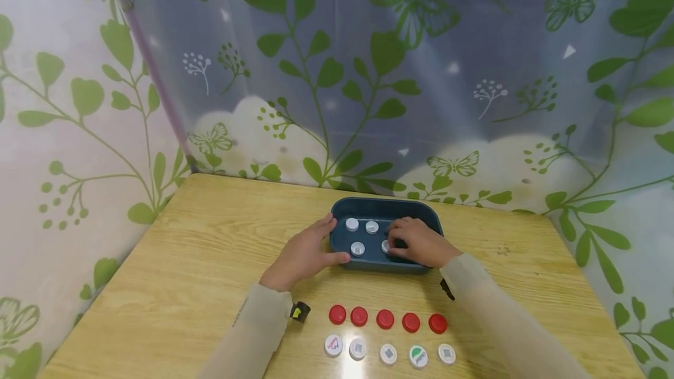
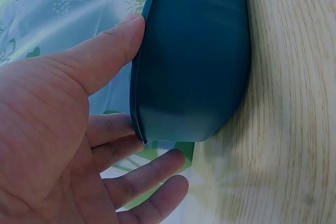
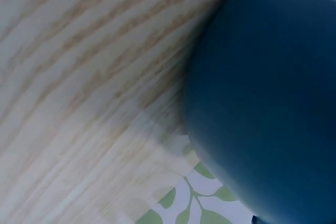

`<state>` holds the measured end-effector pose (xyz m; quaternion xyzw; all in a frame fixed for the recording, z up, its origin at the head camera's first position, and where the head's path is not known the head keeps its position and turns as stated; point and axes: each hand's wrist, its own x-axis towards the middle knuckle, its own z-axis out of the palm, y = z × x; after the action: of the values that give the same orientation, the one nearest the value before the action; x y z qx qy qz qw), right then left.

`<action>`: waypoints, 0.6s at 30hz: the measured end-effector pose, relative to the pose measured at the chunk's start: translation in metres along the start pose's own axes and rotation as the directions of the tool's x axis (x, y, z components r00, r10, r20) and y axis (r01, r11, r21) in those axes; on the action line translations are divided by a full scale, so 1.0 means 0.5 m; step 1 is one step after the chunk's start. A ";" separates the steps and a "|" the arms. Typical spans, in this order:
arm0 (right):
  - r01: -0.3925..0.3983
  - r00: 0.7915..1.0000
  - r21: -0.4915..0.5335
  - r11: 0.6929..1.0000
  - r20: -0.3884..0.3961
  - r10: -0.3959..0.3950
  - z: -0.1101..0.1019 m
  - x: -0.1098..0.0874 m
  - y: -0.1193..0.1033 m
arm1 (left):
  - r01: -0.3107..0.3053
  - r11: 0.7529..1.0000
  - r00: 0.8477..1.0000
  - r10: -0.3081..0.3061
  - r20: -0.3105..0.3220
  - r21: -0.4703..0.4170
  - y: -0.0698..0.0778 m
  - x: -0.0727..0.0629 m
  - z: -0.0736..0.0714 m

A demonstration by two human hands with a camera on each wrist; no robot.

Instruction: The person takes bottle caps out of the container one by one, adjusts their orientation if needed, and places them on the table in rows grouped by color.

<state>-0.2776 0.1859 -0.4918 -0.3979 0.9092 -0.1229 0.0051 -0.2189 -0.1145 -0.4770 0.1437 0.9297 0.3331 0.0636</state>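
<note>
A dark blue plastic bin stands near the back of the wooden table. My left hand is at its left end, fingers spread along the outside and thumb at the front corner; in the left wrist view the thumb touches the rim. Inside the bin, my right hand has its fingers curled down to a white bottle cap, pinching it near the floor. Left of that hand lie three more white caps. The right hand hides the bin's right part. Only the bin's outer wall shows in the right wrist view.
A row of several red bottle caps lies in front of the bin, between the forearms. Nearer the front is a row of several white caps, some printed. Behind the table hangs a leaf-patterned cloth.
</note>
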 end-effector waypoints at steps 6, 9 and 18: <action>-0.044 0.998 -0.006 0.999 0.039 0.045 0.000 -0.001 0.000 | -0.007 1.000 1.000 0.007 0.001 0.016 -0.001 0.004 0.001; -0.010 0.999 -0.056 0.998 0.036 0.012 0.000 -0.002 0.000 | -0.003 1.000 1.000 0.003 0.000 0.024 -0.002 0.005 0.005; -0.112 0.994 0.026 0.993 -0.001 0.112 0.001 -0.002 0.001 | 0.019 0.999 1.000 -0.018 -0.005 0.033 -0.008 0.007 0.010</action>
<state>-0.2772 0.1868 -0.4924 -0.3458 0.9285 -0.1345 0.0162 -0.2220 -0.1132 -0.4836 0.1353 0.9366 0.3172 0.0619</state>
